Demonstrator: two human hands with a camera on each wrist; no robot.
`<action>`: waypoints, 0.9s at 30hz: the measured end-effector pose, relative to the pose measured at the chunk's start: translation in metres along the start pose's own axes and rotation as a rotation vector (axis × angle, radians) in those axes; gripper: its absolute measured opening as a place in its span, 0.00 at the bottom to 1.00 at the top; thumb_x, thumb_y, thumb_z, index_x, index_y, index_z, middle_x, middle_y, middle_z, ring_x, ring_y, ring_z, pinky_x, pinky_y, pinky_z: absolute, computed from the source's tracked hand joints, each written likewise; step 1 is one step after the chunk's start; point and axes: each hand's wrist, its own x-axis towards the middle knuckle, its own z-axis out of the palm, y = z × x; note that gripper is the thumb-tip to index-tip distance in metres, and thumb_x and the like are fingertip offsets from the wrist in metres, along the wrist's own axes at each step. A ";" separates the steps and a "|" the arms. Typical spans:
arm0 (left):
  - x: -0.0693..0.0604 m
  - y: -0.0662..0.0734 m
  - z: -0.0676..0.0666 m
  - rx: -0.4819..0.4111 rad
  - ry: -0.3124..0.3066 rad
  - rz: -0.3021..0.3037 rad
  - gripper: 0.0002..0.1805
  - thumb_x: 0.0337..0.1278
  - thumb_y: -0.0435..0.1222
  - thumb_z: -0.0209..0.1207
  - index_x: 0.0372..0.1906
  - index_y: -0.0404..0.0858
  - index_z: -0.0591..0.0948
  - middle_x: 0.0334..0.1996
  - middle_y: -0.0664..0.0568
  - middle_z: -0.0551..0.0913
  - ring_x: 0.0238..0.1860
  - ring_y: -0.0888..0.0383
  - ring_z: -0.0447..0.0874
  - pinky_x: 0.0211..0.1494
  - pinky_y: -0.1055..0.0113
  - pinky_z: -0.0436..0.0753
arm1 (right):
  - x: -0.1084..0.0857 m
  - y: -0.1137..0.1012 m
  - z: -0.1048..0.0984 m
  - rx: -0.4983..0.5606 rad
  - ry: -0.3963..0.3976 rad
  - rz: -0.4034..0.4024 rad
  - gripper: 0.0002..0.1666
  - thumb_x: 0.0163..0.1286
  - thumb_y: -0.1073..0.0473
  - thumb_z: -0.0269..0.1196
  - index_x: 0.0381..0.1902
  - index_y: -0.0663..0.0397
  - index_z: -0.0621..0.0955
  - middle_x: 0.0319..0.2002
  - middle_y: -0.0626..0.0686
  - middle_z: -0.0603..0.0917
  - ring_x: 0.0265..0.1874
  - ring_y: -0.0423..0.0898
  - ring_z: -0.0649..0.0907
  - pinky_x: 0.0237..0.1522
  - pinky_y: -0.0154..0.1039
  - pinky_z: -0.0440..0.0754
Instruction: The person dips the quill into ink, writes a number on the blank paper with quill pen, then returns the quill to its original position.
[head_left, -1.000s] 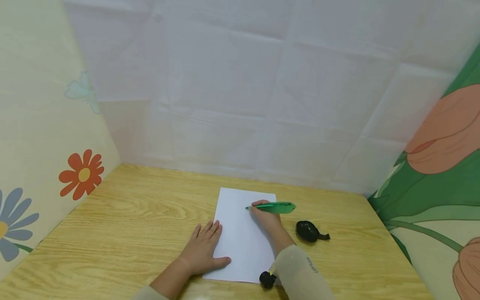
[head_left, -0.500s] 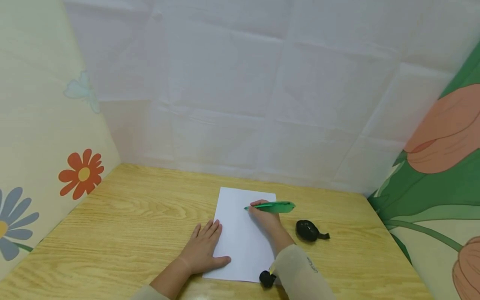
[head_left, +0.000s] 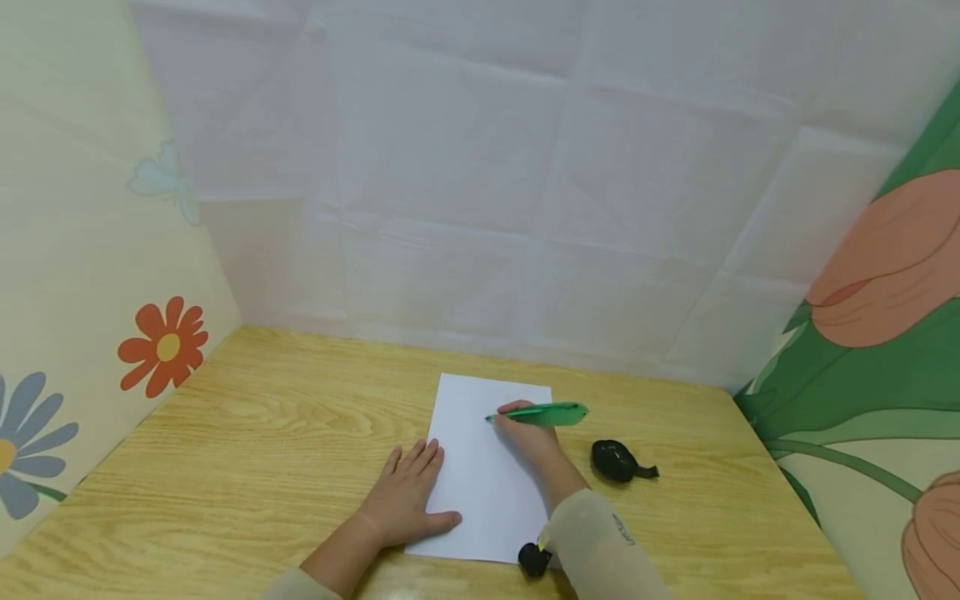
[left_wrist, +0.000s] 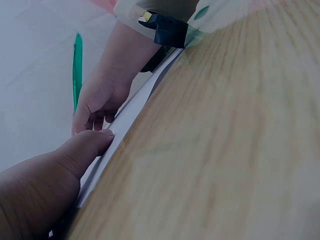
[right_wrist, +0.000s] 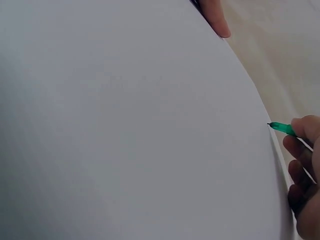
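A white sheet of paper (head_left: 480,492) lies on the wooden table. My left hand (head_left: 405,504) rests along its left side, fingers extended and thumb spread over the sheet. My right hand (head_left: 534,443) pinches a green pen (head_left: 555,414) with a broad leaf-like end, held over the upper part of the sheet. In the right wrist view the pen's dark tip (right_wrist: 270,124) is at the paper's surface; I cannot make out any mark. From the left wrist view, the pen (left_wrist: 77,70) stands above the right hand (left_wrist: 102,97), whose lower fingers are curled.
A black rounded object with a short tail (head_left: 615,462) lies on the table, right of the paper. A small black device (head_left: 534,560) sits by the right cuff, over the paper's lower corner. A white sheet hangs behind the table (head_left: 300,400); flower-printed panels flank it.
My right hand and the pen have slid slightly to the left across the paper. My left hand and the sheet have stayed in place.
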 end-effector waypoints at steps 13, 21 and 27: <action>0.002 -0.002 0.002 0.000 0.007 0.003 0.56 0.51 0.67 0.58 0.74 0.30 0.60 0.76 0.40 0.56 0.78 0.42 0.48 0.78 0.40 0.44 | 0.002 0.001 0.001 -0.030 -0.002 -0.009 0.10 0.58 0.57 0.70 0.37 0.56 0.86 0.37 0.49 0.88 0.41 0.43 0.82 0.47 0.35 0.79; 0.002 -0.002 0.002 -0.004 0.012 0.005 0.57 0.51 0.67 0.58 0.74 0.30 0.60 0.76 0.39 0.57 0.78 0.42 0.49 0.78 0.40 0.44 | -0.001 -0.001 0.002 -0.049 -0.019 0.017 0.10 0.59 0.55 0.70 0.37 0.54 0.86 0.37 0.49 0.88 0.42 0.44 0.82 0.50 0.40 0.79; 0.002 -0.003 0.002 -0.006 0.019 0.011 0.56 0.50 0.67 0.58 0.73 0.30 0.60 0.76 0.39 0.57 0.78 0.42 0.49 0.78 0.40 0.44 | -0.004 -0.003 0.003 -0.052 -0.023 0.033 0.10 0.60 0.55 0.70 0.37 0.54 0.86 0.37 0.49 0.87 0.42 0.44 0.82 0.51 0.42 0.79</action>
